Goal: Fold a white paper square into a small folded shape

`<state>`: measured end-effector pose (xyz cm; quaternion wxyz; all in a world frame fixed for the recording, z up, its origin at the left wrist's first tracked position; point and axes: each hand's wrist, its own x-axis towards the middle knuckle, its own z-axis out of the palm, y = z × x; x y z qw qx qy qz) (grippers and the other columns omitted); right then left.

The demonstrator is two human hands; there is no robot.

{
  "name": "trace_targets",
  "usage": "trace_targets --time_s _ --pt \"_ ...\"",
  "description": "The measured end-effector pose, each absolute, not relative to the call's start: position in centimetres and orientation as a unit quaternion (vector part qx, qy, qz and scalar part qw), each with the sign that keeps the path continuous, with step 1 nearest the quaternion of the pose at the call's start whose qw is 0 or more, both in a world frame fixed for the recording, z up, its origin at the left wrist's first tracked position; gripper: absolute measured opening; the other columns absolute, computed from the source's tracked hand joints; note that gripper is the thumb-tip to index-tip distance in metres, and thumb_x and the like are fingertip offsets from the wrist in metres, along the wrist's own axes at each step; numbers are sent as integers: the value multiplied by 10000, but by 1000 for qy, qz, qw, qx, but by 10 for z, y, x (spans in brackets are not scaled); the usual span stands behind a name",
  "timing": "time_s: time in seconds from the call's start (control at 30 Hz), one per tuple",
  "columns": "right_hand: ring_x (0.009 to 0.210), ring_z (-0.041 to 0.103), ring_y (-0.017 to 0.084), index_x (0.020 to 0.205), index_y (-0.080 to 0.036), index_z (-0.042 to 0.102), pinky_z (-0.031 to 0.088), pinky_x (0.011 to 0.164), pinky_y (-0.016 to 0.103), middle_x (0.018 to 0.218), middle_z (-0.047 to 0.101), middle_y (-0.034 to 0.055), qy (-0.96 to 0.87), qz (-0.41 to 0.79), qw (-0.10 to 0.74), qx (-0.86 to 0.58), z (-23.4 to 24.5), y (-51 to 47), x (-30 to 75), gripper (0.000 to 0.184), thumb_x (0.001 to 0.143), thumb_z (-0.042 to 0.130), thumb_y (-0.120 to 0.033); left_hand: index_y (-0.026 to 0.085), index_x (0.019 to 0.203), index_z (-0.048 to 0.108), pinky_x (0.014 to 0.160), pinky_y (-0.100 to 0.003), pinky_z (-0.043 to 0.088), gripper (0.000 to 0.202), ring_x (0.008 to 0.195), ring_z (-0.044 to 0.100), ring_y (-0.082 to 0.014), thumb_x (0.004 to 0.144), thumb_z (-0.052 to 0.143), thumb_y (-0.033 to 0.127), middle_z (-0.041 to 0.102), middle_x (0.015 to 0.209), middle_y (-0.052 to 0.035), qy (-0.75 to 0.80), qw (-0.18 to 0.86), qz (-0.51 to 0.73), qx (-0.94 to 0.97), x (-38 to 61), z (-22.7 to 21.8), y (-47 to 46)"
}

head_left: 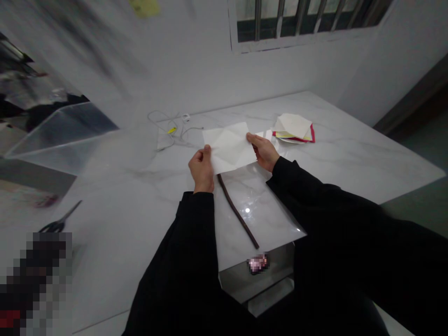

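Observation:
A sheet of white paper (pixel 231 147) with faint diamond-shaped creases is held up above the marble-patterned table. My left hand (pixel 203 170) pinches its left edge between thumb and fingers. At the right edge, my right hand (pixel 265 151) grips it with the thumb on top. Below the paper lies a thin dark brown stick (pixel 238 214), slightly curved; its far end is hidden behind the paper. Farther right rest folded white papers (pixel 293 123) on top of a red and yellow piece (pixel 312 134).
A pale cord (pixel 192 129) with a yellow tag (pixel 171 130) lies near the wall. Scissors (pixel 65 221) are at the left, close to a blurred-out dark object (pixel 38 270). The table (pixel 140 210) has an edge at the right. A barred window (pixel 308 21) is above.

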<state>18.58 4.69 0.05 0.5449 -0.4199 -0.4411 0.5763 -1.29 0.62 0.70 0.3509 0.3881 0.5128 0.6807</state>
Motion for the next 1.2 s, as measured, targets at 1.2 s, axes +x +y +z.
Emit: trace_targets --time_s 1.2 --pt "1608 377 237 1610 -177 519 328 1320 478 1703 445 82 -642 -76 486 -588 24 90 369 655 983 329 -170 127 852 757 429 -182 233 581 449 365 -51 760 803 698 490 545 49 512 384 675 366 -43 2 -6"
